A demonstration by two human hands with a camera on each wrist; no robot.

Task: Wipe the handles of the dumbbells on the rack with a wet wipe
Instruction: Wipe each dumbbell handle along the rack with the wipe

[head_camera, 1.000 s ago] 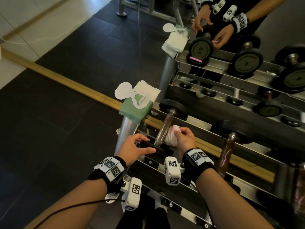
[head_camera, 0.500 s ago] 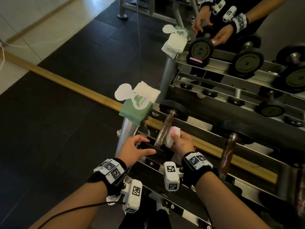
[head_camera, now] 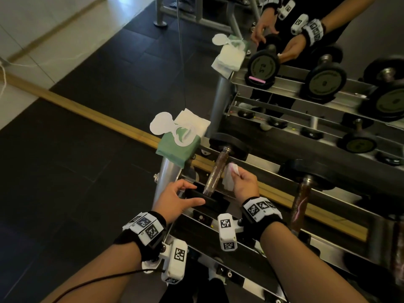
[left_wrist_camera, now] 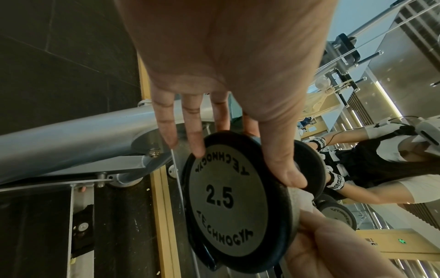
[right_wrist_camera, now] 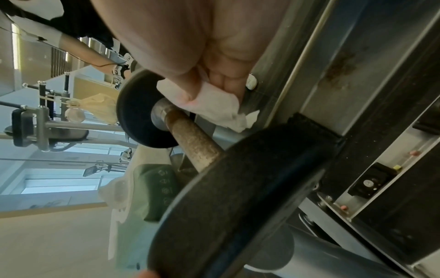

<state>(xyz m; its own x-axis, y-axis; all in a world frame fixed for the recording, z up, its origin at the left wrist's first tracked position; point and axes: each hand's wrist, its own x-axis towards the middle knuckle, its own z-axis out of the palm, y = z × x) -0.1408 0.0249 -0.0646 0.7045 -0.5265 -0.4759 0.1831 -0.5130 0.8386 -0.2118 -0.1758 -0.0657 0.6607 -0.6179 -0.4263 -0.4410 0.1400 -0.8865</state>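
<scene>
A small dumbbell lies across the rack's top rails; its rusty handle (head_camera: 215, 174) (right_wrist_camera: 195, 139) is bare. My left hand (head_camera: 192, 193) grips the near black plate marked 2.5 (left_wrist_camera: 233, 201), fingers on one side of the rim and thumb on the other. My right hand (head_camera: 235, 171) pinches a crumpled white wet wipe (head_camera: 228, 180) (right_wrist_camera: 214, 107) between thumb and fingers. It holds the wipe just right of the handle, near the far plate (head_camera: 227, 145). I cannot tell whether the wipe touches the handle.
A green pack of wet wipes (head_camera: 177, 147) with its flap open sits on the rack's left post. A second dumbbell's rusty handle (head_camera: 300, 200) lies further right on the rack rail (head_camera: 262, 165). A mirror behind reflects the rack and my hands (head_camera: 284, 51).
My right hand had the wipe wrapped against the handle; it has drawn back to the right with the wipe pinched in its fingertips. The left hand stayed on the near plate.
</scene>
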